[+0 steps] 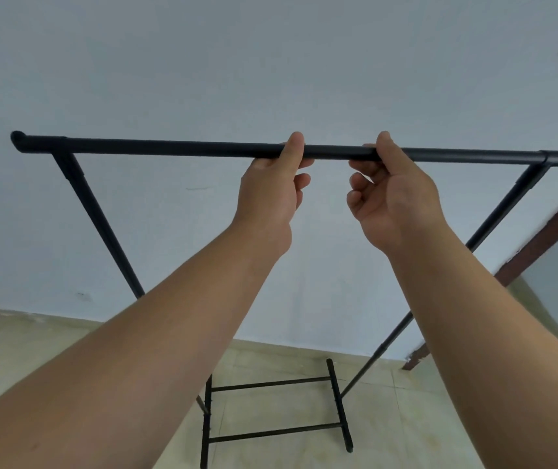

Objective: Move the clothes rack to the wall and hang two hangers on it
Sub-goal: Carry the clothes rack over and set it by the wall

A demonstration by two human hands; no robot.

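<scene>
A pale blue-grey wall [270,62] fills most of the view, and a floor [406,418] of light beige tiles meets it along the bottom. At the right edge a dark brown door frame [541,231] runs down at a slant to the floor. The black clothes rack [176,147] stands in front of the wall, close to it, though whether it touches the wall cannot be told. Its top bar runs level across nearly the whole width of the view, with a capped end at each side, and two thin legs drop from the ends toward a base of two floor rails joined by two crossbars [270,384]. The left leg passes behind the left forearm and the right leg behind the right forearm. Both bare arms reach up and forward to the middle of the top bar. The left hand [267,194] has its thumb laid over the top of the bar and its fingers curled beneath it, so it is closed on the bar. The right hand [392,198], just beside it, pinches the bar between thumb and forefinger, while its other fingers hang loosely curled below, clear of the bar.
</scene>
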